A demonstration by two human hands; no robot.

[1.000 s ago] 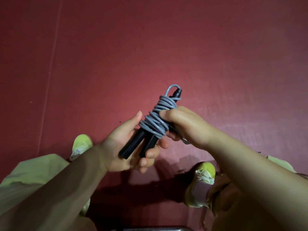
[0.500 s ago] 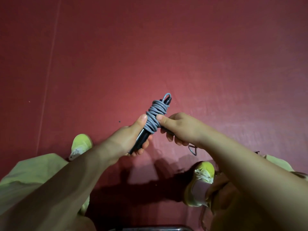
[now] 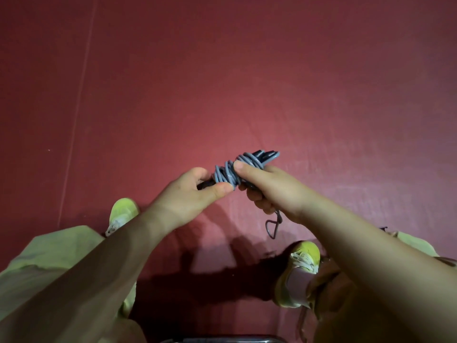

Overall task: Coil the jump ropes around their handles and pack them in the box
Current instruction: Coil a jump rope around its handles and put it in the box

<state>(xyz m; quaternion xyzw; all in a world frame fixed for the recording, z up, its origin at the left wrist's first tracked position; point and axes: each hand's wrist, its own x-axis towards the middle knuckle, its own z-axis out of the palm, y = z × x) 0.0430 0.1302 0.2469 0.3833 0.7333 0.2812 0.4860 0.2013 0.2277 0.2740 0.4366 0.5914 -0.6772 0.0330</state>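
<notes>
Holding the jump rope (image 3: 228, 173) above the red floor (image 3: 222, 82), the left hand (image 3: 188, 196) pinches the black handles (image 3: 205, 185) while the right hand (image 3: 267, 186) curls round the grey coils, thumb pressing on top. A short loop (image 3: 272, 227) dangles below. The cord looks light, springy and slick; gripping across coils and handles together should stop unwinding.

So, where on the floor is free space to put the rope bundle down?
The red floor ahead of both hands is bare, and so is the strip left of the left shoe. It is crowded near the body: the right shoe, the legs and the rope's hanging loop.
</notes>
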